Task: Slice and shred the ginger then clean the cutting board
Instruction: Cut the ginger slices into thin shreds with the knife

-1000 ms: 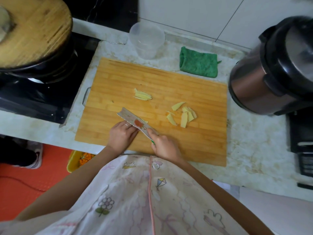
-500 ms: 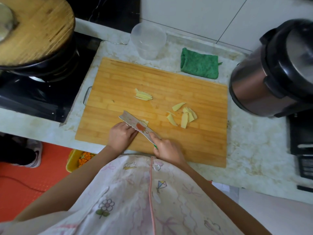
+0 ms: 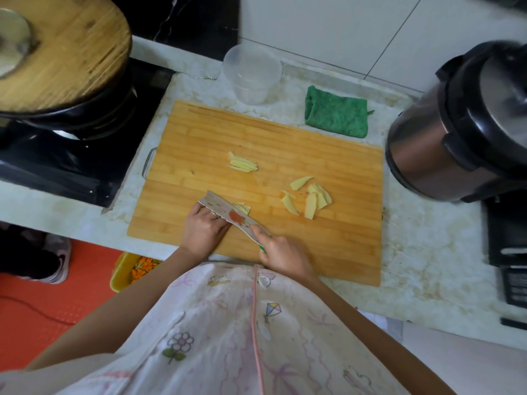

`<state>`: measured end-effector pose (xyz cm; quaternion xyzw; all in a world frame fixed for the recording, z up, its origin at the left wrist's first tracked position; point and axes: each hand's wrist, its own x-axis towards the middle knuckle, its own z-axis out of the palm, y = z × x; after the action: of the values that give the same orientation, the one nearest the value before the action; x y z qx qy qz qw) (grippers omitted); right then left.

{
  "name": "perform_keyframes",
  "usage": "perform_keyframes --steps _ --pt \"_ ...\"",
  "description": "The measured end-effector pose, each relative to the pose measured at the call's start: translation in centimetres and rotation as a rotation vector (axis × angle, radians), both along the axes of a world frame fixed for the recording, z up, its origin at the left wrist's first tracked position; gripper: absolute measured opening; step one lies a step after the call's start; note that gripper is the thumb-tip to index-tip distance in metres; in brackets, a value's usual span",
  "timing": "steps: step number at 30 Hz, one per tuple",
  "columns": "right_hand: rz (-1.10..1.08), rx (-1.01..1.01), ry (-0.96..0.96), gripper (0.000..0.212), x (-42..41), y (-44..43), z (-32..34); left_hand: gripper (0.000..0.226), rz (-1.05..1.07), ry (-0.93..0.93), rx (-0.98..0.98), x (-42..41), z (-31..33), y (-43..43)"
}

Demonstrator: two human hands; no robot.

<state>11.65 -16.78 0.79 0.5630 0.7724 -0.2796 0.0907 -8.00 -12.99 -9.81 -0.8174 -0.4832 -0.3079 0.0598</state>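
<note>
**Head view**

1. The cutting board [image 3: 285,138] lies flat on the marble counter [image 3: 427,252], between a black stove [image 3: 71,155] and a steel electric cooker [image 3: 462,124].
2. The right hand [image 3: 282,255] is at the near edge of the board. Its fingers are curled round the green handle of the knife [image 3: 228,213], with one finger laid along the base of the blade. The patterned blade runs diagonally away from the hand, toward the far left.
3. The left hand [image 3: 204,229] rests on the board on the near side of the blade. Its fingers are curled under and the knuckles lie against the flat of the blade. The fingertips are hidden, so it cannot be told whether they pin anything.
4. Ginger is in three places on the board:
   - a few thin ginger strips [image 3: 242,208] show just past the far side of the blade, touching it;
   - a small shredded pile [image 3: 242,163] lies near the board's centre, apart from the knife;
   - loose ginger slices [image 3: 310,199] lie to the right of the blade, some of them overlapping.
5. A folded green cloth [image 3: 336,115] lies on the counter just beyond the far edge of the board. A clear plastic container [image 3: 251,74] stands to its left.
6. A dark pan with a round wooden lid [image 3: 62,52] sits on the stove.
7. A yellow bin [image 3: 122,270] holding orange scraps stands on the floor below the counter edge.
</note>
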Motion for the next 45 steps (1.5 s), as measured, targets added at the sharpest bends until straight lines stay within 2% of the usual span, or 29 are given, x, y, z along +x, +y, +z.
perform_keyframes --steps 8,20,25,29,32,36,45 --pt "0.001 0.036 0.021 0.056 -1.2 1.0 -0.1 0.024 0.002 -0.011 -0.030 0.0 0.0 0.1" --pt "0.050 0.033 0.017 0.056 0.0 0.6 0.4 0.022 0.000 -0.042 -0.004 -0.1 0.1 -0.1" --pt "0.041 0.044 0.002 0.056 -0.1 0.7 0.2 0.032 0.018 -0.048 -0.016 -0.1 -0.2 -0.1" --pt "0.060 0.097 -0.022 0.054 -1.0 1.4 0.0 0.024 0.015 -0.057 -0.023 -0.1 0.2 -0.1" --pt "0.078 0.121 -0.021 0.052 -1.4 2.2 -0.3 0.030 0.048 -0.049 -0.024 0.0 0.3 -0.2" --pt "0.064 0.083 -0.008 0.054 -0.8 1.4 -0.2 0.052 0.083 -0.082 -0.014 0.1 0.1 -0.5" --pt "0.059 0.070 -0.015 0.055 -0.2 0.9 0.0 0.054 0.095 -0.082 -0.049 0.0 -0.1 -0.5"
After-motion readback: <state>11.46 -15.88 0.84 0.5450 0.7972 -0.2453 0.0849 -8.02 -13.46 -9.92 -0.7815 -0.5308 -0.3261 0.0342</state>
